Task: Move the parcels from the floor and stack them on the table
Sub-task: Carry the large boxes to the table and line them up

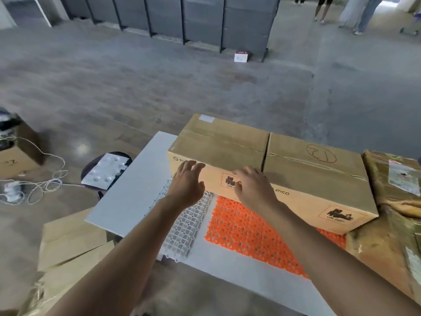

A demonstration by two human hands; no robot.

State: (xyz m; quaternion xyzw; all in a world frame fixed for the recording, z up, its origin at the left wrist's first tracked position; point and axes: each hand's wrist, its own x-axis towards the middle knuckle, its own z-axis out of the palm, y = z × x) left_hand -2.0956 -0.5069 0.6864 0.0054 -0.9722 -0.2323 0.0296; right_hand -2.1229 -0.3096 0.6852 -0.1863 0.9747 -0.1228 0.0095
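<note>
My left hand (186, 183) and right hand (252, 190), both open and empty, meet the near-left end of the parcel (218, 144) lying lengthwise left-to-right on the table (127, 197).

Your left hand (188, 183) and right hand (252, 188), fingers loose, are at the near face of the long cardboard box (218, 144). It lies on the white table (127, 201), partly over an orange mat (250, 231).
</note>
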